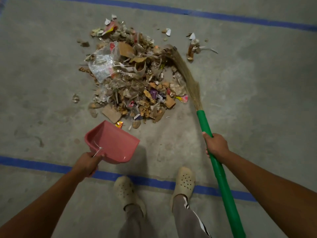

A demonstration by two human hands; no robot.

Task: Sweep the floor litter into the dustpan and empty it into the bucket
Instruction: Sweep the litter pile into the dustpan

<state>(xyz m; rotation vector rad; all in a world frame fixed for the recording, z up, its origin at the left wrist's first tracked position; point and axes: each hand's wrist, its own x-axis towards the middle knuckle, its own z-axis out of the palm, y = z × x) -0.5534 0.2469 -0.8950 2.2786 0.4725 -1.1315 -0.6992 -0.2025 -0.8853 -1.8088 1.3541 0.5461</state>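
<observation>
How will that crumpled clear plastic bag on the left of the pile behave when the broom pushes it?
Probably light and floppy: the clear plastic bag lies crumpled and creased, so it may fold or ride over the broom's bristles rather than slide. Its glossy surface suggests it is slippery. The cardboard scrap against its edge might snag it.

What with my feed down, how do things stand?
Left hand grips pink dustpan, empty. Right hand grips green-handled broom, bristles against litter pile. Nothing blocking. Bucket not in view.

Cream perforated clogs (184,182), grey trousers (183,219) with black-white side stripe (201,222).
</observation>
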